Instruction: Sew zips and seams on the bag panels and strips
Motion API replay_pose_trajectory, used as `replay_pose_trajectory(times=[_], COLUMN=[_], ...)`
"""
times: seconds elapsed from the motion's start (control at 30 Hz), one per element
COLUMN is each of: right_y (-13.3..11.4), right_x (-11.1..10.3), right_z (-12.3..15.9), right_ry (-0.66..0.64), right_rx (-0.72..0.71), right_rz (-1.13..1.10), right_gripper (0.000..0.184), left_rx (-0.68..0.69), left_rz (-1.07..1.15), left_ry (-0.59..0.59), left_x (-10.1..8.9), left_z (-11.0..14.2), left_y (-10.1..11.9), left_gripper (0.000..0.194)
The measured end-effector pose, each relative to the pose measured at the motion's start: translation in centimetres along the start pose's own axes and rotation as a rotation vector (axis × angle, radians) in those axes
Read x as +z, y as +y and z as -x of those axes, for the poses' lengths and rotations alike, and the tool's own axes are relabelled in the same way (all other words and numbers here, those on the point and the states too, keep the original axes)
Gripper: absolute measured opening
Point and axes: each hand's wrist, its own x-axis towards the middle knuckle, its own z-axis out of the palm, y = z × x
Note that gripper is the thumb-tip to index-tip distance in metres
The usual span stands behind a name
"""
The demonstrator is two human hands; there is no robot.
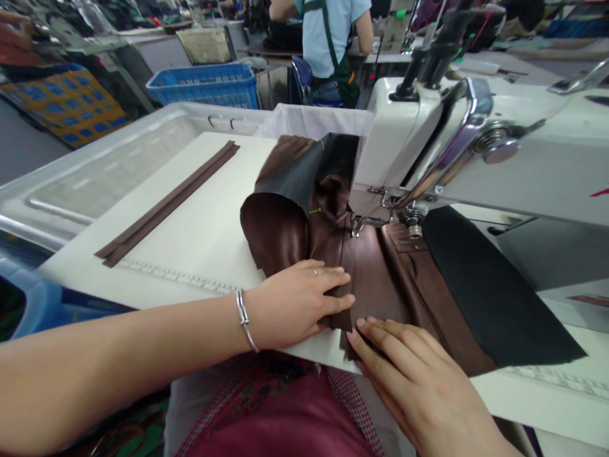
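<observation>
A brown leather-like garment piece with black backing lies under the presser foot of a white sewing machine. My left hand rests flat on the piece, fingers stretched toward a seam and a folded strip that runs up to the foot. My right hand lies flat on the near edge of the piece, its fingertips close to those of the left. Left of the foot the material bulges up in a curved fold. A black panel spreads out to the right.
A brown folded strip lies on the white table, beside a printed ruler scale. Behind are a clear plastic bin and a blue basket. A person in a light blue shirt is farther back.
</observation>
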Motion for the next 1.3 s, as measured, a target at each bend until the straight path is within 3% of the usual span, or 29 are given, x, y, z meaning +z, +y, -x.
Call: replay_pose_trajectory(times=[0.37, 0.6, 0.77, 0.97, 1.17, 1.3], right_y=[2.3, 3.6, 3.8, 3.7, 3.6, 3.7], right_x=[0.7, 0.8, 1.0, 0.8, 0.5, 0.5], right_z=[-1.4, -2.7, -3.0, -2.9, -2.9, -2.7], right_ry=[-0.071, -0.001, 0.062, 0.111, 0.097, 0.091], right_rx=[0.058, 0.064, 0.078, 0.086, 0.104, 0.116], right_rz=[0.06, 0.071, 0.04, -0.029, -0.094, -0.098], right_gripper=[0.042, 0.037, 0.033, 0.028, 0.024, 0.023], left_rx=[0.006, -0.006, 0.008, 0.139, 0.183, 0.189], left_rz=[-0.088, -0.157, -0.177, -0.073, -0.131, -0.09], left_ry=[0.066, 0.074, 0.144, 0.345, 0.269, 0.317], left_x=[-0.1, 0.0, 0.4, 1.0, 1.3, 1.5], left_z=[-2.0, -3.5, -2.7, -1.5, -1.7, -1.5], left_y=[-2.5, -3.7, -3.4, -2.6, -1.5, -1.5], left_gripper=[0.042, 0.044, 0.044, 0.027, 0.024, 0.022])
